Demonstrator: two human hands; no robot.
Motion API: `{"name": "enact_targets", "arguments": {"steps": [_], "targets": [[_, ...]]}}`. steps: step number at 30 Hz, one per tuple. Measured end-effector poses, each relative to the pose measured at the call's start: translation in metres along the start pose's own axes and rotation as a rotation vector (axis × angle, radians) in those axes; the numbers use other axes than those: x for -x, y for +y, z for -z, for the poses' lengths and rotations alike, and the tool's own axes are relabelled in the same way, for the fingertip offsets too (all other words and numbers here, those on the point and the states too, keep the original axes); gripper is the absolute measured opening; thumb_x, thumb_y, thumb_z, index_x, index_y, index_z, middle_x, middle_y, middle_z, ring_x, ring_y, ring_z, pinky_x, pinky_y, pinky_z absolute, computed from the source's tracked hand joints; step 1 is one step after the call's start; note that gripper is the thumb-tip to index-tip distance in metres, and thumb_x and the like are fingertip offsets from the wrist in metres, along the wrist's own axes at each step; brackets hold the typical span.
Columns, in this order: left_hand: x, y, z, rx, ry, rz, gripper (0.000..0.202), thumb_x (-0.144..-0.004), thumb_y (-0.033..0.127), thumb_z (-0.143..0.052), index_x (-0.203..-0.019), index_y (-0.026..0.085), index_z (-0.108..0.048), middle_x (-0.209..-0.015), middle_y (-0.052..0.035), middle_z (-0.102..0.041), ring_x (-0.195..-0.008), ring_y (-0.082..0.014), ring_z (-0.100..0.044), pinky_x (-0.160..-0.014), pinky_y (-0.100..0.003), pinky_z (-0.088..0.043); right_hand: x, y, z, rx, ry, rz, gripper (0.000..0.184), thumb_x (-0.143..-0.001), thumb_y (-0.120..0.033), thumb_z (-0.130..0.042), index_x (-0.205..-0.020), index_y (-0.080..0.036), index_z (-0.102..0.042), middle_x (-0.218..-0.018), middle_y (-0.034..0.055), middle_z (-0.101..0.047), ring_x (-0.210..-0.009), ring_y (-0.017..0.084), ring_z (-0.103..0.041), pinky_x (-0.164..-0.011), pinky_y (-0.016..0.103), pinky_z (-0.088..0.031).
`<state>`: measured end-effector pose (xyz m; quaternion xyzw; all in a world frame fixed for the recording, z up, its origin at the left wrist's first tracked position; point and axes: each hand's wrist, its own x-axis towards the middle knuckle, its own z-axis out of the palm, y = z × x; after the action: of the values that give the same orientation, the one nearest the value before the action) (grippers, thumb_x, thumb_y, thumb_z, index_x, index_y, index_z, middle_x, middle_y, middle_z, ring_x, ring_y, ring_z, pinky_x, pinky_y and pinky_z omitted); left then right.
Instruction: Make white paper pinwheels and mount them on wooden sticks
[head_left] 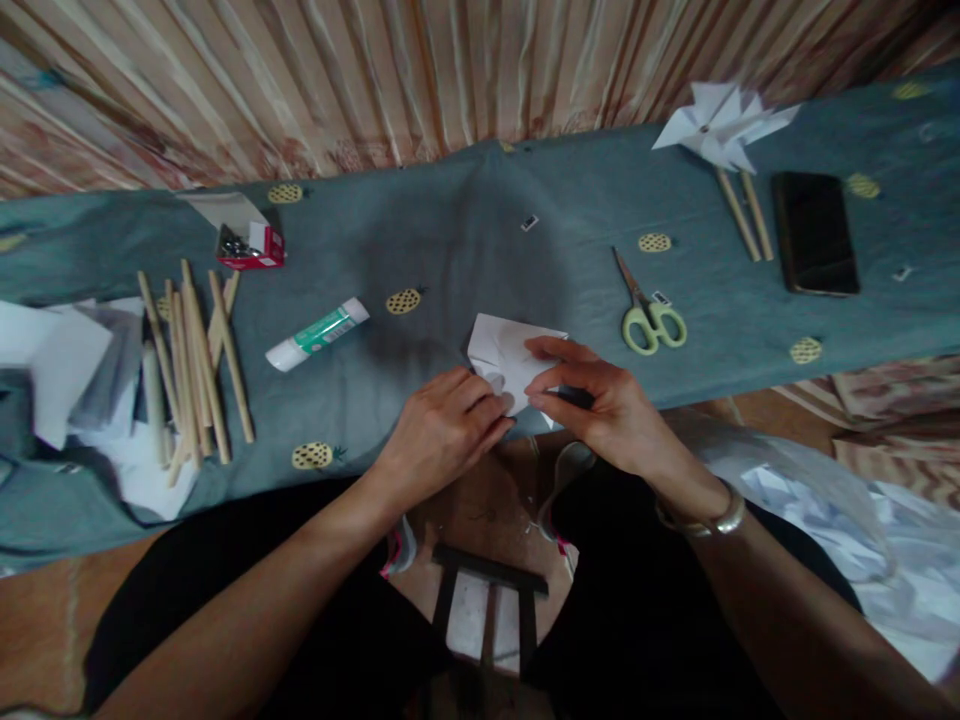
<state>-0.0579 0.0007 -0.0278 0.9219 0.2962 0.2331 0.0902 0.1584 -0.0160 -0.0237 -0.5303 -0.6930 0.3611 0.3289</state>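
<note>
One gathered curtain (420, 70) hangs beyond both grips, along the far edge of the one cloth-covered worktop (442, 230). The worktop's near edge runs just under the fingers; beyond them, a stretch of pineapple-printed cloth gives room to move forward. Right of the right grip, past that edge, sits a see-through plastic bag (712, 440) with white folded paper inside, more pieces than can be counted. Far left of the left grip, several white sheets (64, 375) overlap, their number unclear; just nearer are roughly ten wooden sticks (199, 370), some crossing. Two paper pinwheels (705, 125), apparently, with two sticks showing, lie far forward-right of the right grip, and one smartphone (817, 235) just beside them. The left grip (442, 425) is curled onto one folded white paper (514, 350) at the near edge; the right grip (607, 405) pinches its right side, thumb against fingers. One green-handled pair of scissors (652, 325) lies near the right grip, forward-right. Forward-left of the left grip are one glue stick (319, 335) and, farther, one small open red box (259, 255) of metal pieces.
</note>
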Motion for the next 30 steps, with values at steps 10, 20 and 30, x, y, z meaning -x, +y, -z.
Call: {"name": "enact_targets", "arguments": {"steps": [10, 20, 30], "targets": [[0.003, 0.003, -0.002, 0.0, -0.007, 0.024, 0.023, -0.096, 0.018, -0.051, -0.117, 0.013, -0.059, -0.088, -0.0063, -0.066, -0.084, -0.0195, -0.061, -0.074, -0.033, -0.055, -0.006, -0.003, -0.011, 0.154, 0.116, 0.038, 0.009, -0.082, -0.016, -0.065, -0.08, -0.023, -0.071, -0.126, 0.0078, -0.065, -0.12, 0.026, -0.059, -0.102, 0.048, -0.047], [0.002, 0.004, -0.005, 0.074, -0.005, 0.001, 0.018, -0.096, 0.014, -0.05, -0.109, 0.011, -0.062, -0.097, -0.0089, -0.068, -0.089, -0.0193, -0.06, -0.078, -0.034, -0.056, -0.007, -0.003, -0.016, 0.246, 0.147, 0.067, 0.006, -0.083, -0.019, -0.065, -0.079, -0.023, -0.069, -0.13, 0.0076, -0.061, -0.122, 0.027, -0.057, -0.102, 0.048, -0.047], [0.002, 0.004, -0.006, 0.074, 0.008, -0.004, 0.017, -0.095, 0.012, -0.051, -0.108, 0.009, -0.062, -0.095, -0.0084, -0.067, -0.088, -0.0186, -0.061, -0.076, -0.033, -0.057, -0.007, -0.002, -0.017, 0.239, 0.148, 0.051, 0.005, -0.083, -0.022, -0.065, -0.08, -0.022, -0.069, -0.13, 0.0089, -0.061, -0.123, 0.029, -0.057, -0.103, 0.051, -0.045]]}}
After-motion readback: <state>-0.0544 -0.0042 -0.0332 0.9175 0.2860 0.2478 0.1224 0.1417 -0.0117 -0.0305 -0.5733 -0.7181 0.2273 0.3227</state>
